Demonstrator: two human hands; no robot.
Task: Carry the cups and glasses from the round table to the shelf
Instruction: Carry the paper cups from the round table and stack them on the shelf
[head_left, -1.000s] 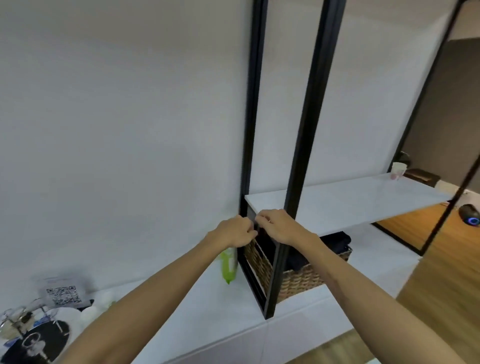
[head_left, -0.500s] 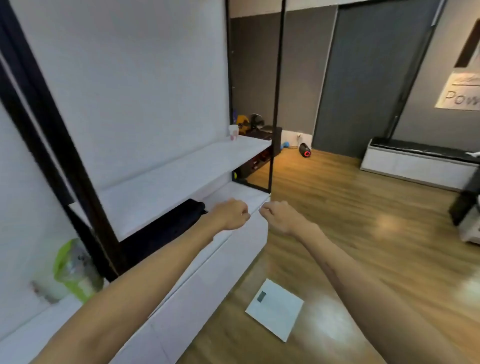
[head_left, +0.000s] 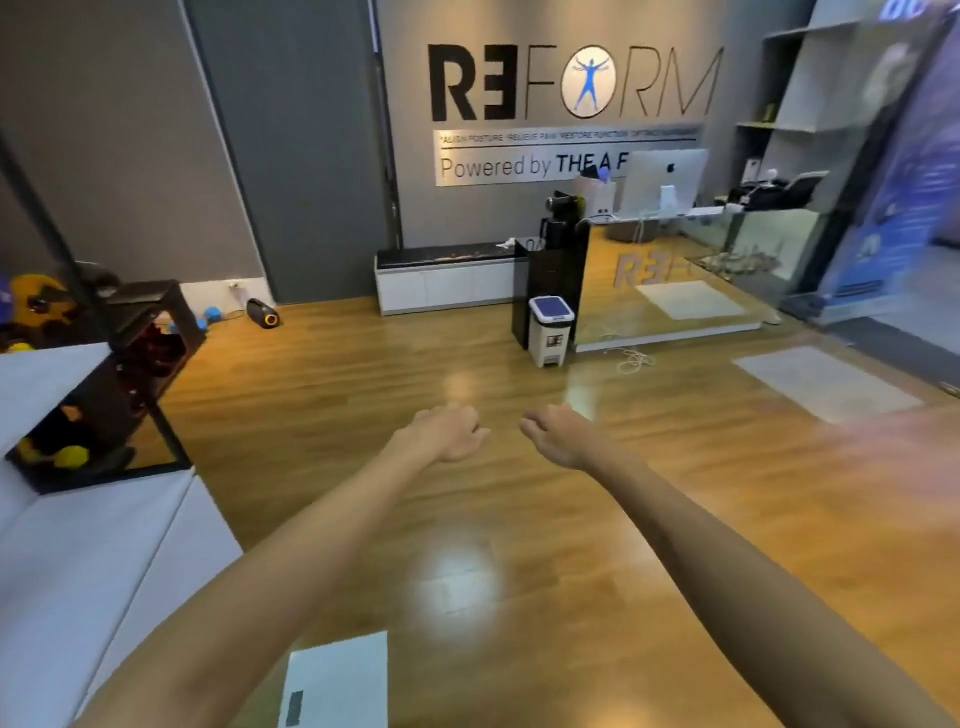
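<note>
My left hand and my right hand are stretched out side by side over the wooden floor, both loosely curled and holding nothing. The white shelf with its black frame sits at the far left edge, only its end showing. No cup, glass or round table appears in this view.
A white low cabinet runs along the left. A white flat scale lies on the floor near my feet. Farther off stand a small bin, a black stand, a glass reception desk and a low bench.
The view has swung right, from the shelf and wall to the open room. Both hands left the shelf's black post and now hang empty over the floor.
</note>
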